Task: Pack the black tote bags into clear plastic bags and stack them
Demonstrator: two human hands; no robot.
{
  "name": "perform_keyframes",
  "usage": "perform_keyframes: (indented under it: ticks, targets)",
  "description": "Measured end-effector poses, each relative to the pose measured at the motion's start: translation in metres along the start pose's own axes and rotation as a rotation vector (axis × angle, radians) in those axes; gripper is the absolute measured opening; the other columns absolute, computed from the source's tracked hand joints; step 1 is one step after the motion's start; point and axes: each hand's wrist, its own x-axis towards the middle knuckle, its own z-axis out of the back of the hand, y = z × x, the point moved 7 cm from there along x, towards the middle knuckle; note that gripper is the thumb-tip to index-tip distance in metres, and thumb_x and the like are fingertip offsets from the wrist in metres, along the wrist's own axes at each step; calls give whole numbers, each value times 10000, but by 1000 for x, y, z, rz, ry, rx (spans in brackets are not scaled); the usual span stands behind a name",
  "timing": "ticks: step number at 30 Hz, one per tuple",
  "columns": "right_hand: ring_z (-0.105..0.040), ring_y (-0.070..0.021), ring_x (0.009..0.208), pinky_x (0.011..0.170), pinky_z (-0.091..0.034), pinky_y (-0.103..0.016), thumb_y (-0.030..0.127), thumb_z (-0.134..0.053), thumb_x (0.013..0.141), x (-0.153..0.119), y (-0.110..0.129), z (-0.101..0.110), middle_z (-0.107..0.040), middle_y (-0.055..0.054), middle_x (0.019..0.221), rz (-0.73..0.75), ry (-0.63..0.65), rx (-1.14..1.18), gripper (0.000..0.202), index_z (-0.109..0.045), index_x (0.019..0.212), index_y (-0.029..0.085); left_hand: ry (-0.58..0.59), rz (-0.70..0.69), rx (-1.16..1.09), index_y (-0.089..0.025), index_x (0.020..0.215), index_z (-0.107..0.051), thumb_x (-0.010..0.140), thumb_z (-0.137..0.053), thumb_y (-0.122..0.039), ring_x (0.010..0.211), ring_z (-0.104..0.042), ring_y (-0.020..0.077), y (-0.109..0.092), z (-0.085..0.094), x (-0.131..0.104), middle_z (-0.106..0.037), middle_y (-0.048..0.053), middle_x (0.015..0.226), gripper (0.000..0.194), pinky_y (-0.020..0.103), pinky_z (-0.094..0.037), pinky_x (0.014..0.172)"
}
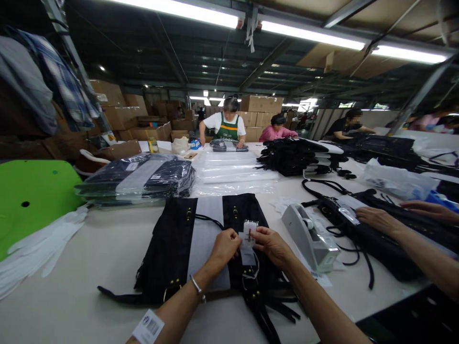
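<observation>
A black bag (168,248) with brass-coloured buckles and a grey-white sheet (205,248) down its middle lies flat on the table in front of me. Over its right side, my right hand (271,244) pinches a small clear plastic packet (250,227). My left hand (225,247) is closed at the packet's left edge; what its fingertips grip is hard to make out. Below the packet hangs a white tag (248,257), with a pale loop of cord under it. Black straps (268,313) trail off the bag's near edge. A barcode sticker (148,327) is stuck on my left forearm.
A grey tape dispenser (310,236) stands right of the bag. Plastic-wrapped bags (139,177) are stacked behind left, clear plastic sleeves (233,169) beyond. White gloves (43,246) lie left. A co-worker's hand (376,219) rests on another black bag (380,243) at right.
</observation>
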Motion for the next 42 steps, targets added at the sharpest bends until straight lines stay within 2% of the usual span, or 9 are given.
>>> perform_keyframes:
  ticks: [5, 8, 12, 16, 24, 28, 34, 38, 42]
  targets:
    - [-643, -217, 651, 624, -490, -325, 417, -757, 636, 21, -12, 4, -690, -49, 673, 60, -113, -456, 237, -697, 668, 189, 50, 13, 39, -185, 786, -555, 845, -483, -163, 445, -604, 123, 3, 0, 2, -645, -9, 595, 96, 193, -417, 431]
    - [-648, -251, 795, 738, -477, -339, 301, -761, 610, 21, -13, 5, -688, -49, 770, 163, -217, -588, 132, -703, 696, 219, -17, -79, 148, -195, 823, -604, 862, -475, -167, 553, -627, 143, -10, 28, -7, -661, 11, 670, 137, 226, -450, 535]
    - [-624, -292, 979, 864, -477, -384, 215, -706, 669, 8, -3, -8, -658, -101, 1045, 424, -342, -887, 429, -687, 1098, 220, -112, -210, 319, -235, 845, -654, 858, -515, -168, 857, -654, 224, -23, 75, -31, -676, 46, 827, 155, 312, -462, 784]
    - [-601, -288, 1035, 946, -449, -406, 256, -601, 823, 6, 15, -34, -664, -101, 1042, 634, -316, -929, 246, -688, 1050, 217, 123, -431, 628, -308, 1106, -681, 893, -451, -129, 880, -663, 236, -22, 65, -54, -677, 56, 950, 362, 330, -478, 798]
    - [-611, -161, 554, 562, -469, -273, 132, -758, 557, 64, -10, -79, -663, 22, 640, 195, -85, -475, 220, -642, 725, 212, 238, -548, 976, -228, 1130, -643, 962, -389, -148, 863, -687, 271, -22, 40, -53, -687, 108, 1034, 315, 355, -531, 708]
    - [-554, -126, 453, 431, -409, -223, 248, -737, 657, 73, -29, -70, -611, 38, 564, 132, -154, -339, 234, -515, 727, 223, 240, -568, 1016, -210, 1103, -641, 970, -393, -143, 840, -697, 268, -26, 42, -52, -706, 115, 1007, 289, 349, -531, 689]
    - [-557, -117, 480, 456, -445, -217, 310, -700, 714, 78, -34, -58, -639, 0, 603, 83, -202, -261, 207, -521, 707, 205, 122, -662, 1082, -172, 1154, -573, 991, -337, -130, 901, -683, 265, -36, 43, -64, -682, 118, 1046, 290, 360, -556, 692]
    - [-633, -174, 643, 566, -487, -223, 158, -730, 577, 79, -33, -81, -645, 22, 579, 103, -53, -333, 108, -643, 636, 180, 11, -711, 1098, -184, 1121, -557, 999, -356, -159, 923, -658, 240, -40, 50, -70, -667, 90, 1027, 236, 354, -562, 757]
    - [-671, -217, 731, 651, -549, -291, 199, -773, 555, 72, -18, -93, -711, -5, 697, 72, 148, -362, 206, -725, 750, 155, 87, -655, 1022, -194, 1168, -559, 984, -379, -128, 970, -658, 229, -28, 49, -69, -684, 81, 1048, 265, 355, -561, 827]
